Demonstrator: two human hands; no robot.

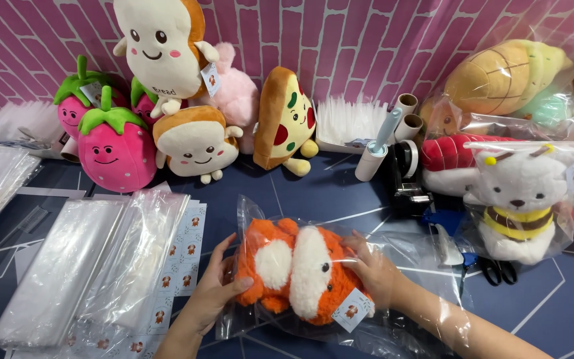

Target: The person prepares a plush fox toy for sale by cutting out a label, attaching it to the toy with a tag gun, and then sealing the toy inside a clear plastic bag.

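An orange and white plush toy (300,276) lies on the dark blue desk (553,302), inside a clear plastic bag (406,259) whose wrinkled film spreads out to the toy's right. The left hand (210,296) grips the toy's left end from outside the film, its fingers (240,286) curled and clamped on the plush. The right hand (377,272) is pushed into the bag, its fingers closed on the toy's right side; how firmly they press is hard to judge through the glare. A paper tag (352,310) hangs at the toy's lower right edge.

Just left of the toy, a sticker sheet (184,256) and a stack of clear bags (88,266) fill the desk to the near edge. Behind the toy a bare strip of desk separates it from a row of plush: a strawberry (114,149), a toast (197,143) and a pizza slice (286,119). Right of the toy stands a bagged white bear (519,203), with black scissors (497,269) at its foot and open desk beyond.
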